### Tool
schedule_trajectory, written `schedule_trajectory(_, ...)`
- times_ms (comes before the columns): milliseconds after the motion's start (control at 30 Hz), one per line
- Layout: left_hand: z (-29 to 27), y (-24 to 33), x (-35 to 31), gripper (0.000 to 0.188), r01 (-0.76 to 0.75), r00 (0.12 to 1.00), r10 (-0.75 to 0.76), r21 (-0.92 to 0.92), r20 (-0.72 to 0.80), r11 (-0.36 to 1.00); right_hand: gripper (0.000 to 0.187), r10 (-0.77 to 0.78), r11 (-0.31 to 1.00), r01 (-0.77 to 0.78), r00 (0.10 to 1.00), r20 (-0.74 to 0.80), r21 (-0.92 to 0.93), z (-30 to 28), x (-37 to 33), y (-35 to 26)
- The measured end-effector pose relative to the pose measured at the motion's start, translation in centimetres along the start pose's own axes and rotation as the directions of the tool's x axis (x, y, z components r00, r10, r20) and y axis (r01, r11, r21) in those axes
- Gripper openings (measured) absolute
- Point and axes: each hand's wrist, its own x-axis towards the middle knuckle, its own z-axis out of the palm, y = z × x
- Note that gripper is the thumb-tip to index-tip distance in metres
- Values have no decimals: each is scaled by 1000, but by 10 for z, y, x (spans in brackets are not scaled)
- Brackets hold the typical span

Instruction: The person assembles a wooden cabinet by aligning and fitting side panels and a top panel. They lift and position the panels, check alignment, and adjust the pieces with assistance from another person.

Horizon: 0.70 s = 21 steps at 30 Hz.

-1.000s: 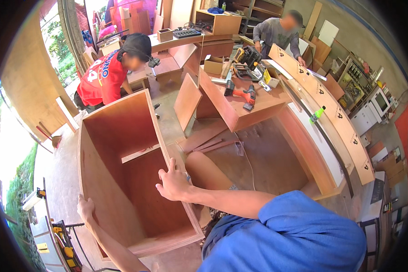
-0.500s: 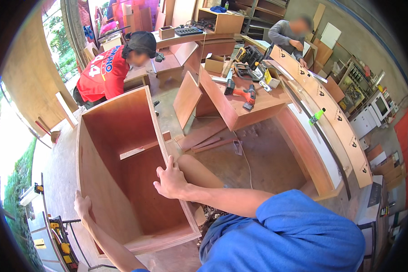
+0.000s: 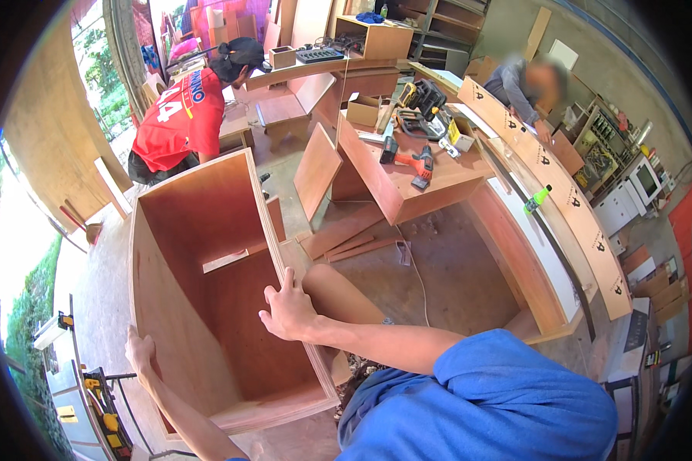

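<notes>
Since the earlier frame, a grey-sleeved co-worker (image 3: 509, 83) had shifted rightward along the long board (image 3: 532, 144). The wooden box (image 3: 178, 307) sat front and left, open side up. The left hand (image 3: 141, 355) clamped fingers and thumb about its left rim; the right hand (image 3: 291, 312), fingers spread, touched the opposite rim, whether gripping I could not tell.
</notes>
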Motion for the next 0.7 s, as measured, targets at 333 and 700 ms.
schedule_trajectory(333, -18, 16, -14, 76, 8, 998, -14, 90, 64, 996, 44, 0, 1000, 0, 1000, -8, 13, 1, -1, -3)
schedule_trajectory(700, -24, 18, -16, 73, -10, 995, -2, 129, 95, 992, 44, -2, 1000, 2, 1000, -9, 31, 3, 0, -1)
